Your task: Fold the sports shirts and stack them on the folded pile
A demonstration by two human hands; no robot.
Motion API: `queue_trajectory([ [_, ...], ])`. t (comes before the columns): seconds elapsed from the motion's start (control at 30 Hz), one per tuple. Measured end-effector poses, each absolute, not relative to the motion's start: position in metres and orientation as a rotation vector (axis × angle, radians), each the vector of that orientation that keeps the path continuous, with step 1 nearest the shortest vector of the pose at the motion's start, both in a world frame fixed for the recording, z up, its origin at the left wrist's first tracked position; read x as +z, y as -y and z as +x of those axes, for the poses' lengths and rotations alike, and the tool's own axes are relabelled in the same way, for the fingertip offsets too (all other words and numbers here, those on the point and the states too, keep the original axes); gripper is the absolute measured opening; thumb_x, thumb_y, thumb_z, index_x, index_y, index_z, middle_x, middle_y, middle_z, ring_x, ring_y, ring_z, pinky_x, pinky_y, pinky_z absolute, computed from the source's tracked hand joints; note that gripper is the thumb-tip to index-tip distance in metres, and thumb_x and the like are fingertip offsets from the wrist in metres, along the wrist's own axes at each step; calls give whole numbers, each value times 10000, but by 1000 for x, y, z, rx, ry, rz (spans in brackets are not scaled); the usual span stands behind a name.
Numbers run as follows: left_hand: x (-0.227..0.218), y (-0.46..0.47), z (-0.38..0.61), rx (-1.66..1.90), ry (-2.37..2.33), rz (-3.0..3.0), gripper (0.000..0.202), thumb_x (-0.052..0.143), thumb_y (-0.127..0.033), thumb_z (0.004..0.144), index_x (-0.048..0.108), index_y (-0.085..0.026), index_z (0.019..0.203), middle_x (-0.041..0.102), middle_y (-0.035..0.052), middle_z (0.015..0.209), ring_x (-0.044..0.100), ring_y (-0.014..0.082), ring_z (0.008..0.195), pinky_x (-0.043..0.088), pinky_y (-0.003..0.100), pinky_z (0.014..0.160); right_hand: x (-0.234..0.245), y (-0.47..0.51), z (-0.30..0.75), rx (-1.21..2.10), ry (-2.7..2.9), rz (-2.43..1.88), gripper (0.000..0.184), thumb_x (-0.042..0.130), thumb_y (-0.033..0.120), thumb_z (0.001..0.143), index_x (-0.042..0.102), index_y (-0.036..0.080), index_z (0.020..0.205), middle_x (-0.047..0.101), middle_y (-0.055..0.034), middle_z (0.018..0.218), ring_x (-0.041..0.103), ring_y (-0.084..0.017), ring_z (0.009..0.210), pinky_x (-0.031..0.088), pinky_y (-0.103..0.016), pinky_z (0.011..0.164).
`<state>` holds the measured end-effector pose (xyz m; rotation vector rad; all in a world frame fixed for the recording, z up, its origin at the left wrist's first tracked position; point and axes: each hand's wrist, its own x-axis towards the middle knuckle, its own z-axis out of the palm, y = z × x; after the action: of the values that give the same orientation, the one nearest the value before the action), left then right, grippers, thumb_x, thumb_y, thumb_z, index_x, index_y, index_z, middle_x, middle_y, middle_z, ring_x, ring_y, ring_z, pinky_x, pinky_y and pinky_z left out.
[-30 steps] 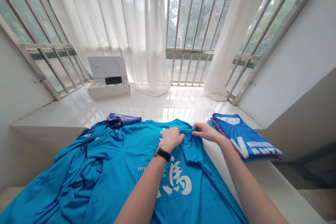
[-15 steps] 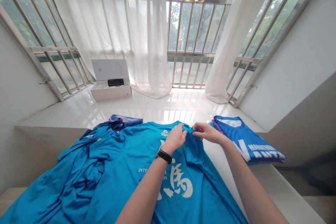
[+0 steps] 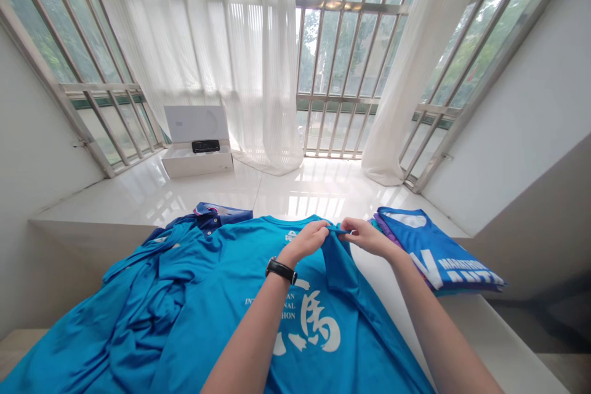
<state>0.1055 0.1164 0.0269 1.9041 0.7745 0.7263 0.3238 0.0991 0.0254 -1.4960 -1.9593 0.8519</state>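
Observation:
A teal T-shirt [image 3: 212, 295] with white lettering lies spread over the ledge's front, its collar toward the window. My left hand [image 3: 310, 241], a black-strapped watch [image 3: 281, 271] on its wrist, pinches the cloth near the shirt's right shoulder. Just right of it, my right hand [image 3: 362, 236] grips the same shoulder edge between thumb and fingers. A short strip of fabric is raised between the two hands. The shirt's right side drops in folds below them. My left forearm covers part of the printed text.
Folded blue shirts [image 3: 443, 252] are stacked at the right. Dark blue polo clothing [image 3: 221, 214] and crumpled teal cloth [image 3: 143, 283] lie at the left. An open white box [image 3: 198, 163] holding a black object [image 3: 205, 146] stands on the white ledge [image 3: 277, 194], before curtains and barred windows.
My left hand has gone from lying over the shirt near the shoulder to pinching its edge. The cloth between both hands is now lifted. My right hand keeps its grip.

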Motion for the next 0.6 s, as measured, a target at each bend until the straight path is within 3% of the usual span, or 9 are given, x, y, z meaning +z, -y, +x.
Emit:
queue_trajectory([
  [0.17, 29, -118, 102, 688, -798, 1825, 151, 358, -180, 808, 464, -189, 702, 420, -35, 638, 417, 124, 617, 349, 241, 570, 16, -102, 330, 680, 2160, -1673, 162, 646, 367, 800, 666, 215, 851, 701, -24, 845, 613, -207, 793, 447, -306, 721],
  [0.33, 23, -124, 104, 518, -1113, 2170, 230, 366, -143, 816, 569, -176, 714, 596, 11, 726, 551, 150, 706, 414, 237, 628, 12, -105, 339, 468, 2302, -1820, 229, 613, 404, 859, 739, 214, 879, 694, -76, 916, 639, -234, 855, 449, -302, 768],
  [0.43, 18, -124, 104, 468, -1252, 2214, 265, 398, -137, 831, 662, -169, 820, 698, 70, 885, 631, 205, 846, 463, 272, 734, 6, -109, 346, 366, 2278, -1904, 289, 604, 444, 875, 763, 207, 832, 670, -91, 922, 648, -222, 837, 460, -285, 779],
  [0.6, 9, -120, 103, 345, -1471, 2233, 345, 415, -113, 853, 690, -165, 1055, 726, 155, 1052, 680, 292, 968, 507, 351, 801, -3, -115, 354, 273, 2147, -1856, 345, 615, 503, 858, 741, 194, 770, 677, -102, 966, 650, -218, 837, 473, -290, 788],
])
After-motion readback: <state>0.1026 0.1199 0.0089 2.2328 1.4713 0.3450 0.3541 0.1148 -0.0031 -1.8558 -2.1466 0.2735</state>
